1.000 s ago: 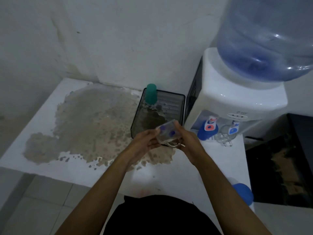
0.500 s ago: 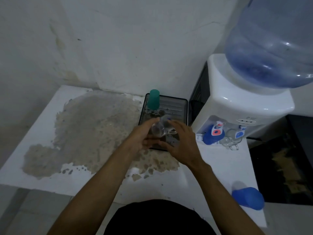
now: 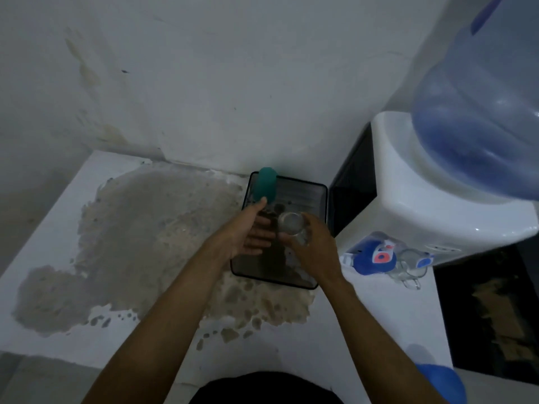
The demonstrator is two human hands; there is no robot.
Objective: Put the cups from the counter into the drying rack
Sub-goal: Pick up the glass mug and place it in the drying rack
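Observation:
A dark rectangular drying rack (image 3: 318, 196) sits on the white counter against the wall. A teal cup (image 3: 264, 186) stands upside down in its far left corner. My right hand (image 3: 313, 250) holds a clear glass cup (image 3: 291, 225) over the middle of the rack, its round end facing up. My left hand (image 3: 250, 231) is beside the glass on its left, fingers spread and flat, holding nothing. A blue cup (image 3: 442, 384) lies at the counter's near right edge. Another clear glass cup (image 3: 408, 268) stands under the dispenser taps.
A white water dispenser (image 3: 437, 205) with a big blue bottle (image 3: 484, 118) stands right of the rack. A wide brown stain (image 3: 140, 246) covers the counter (image 3: 364, 330) left of the rack. The wall rises right behind the rack.
Both hands carried the clear glass cup forward from in front of the rack to over its middle. My left hand has come off the glass and opened.

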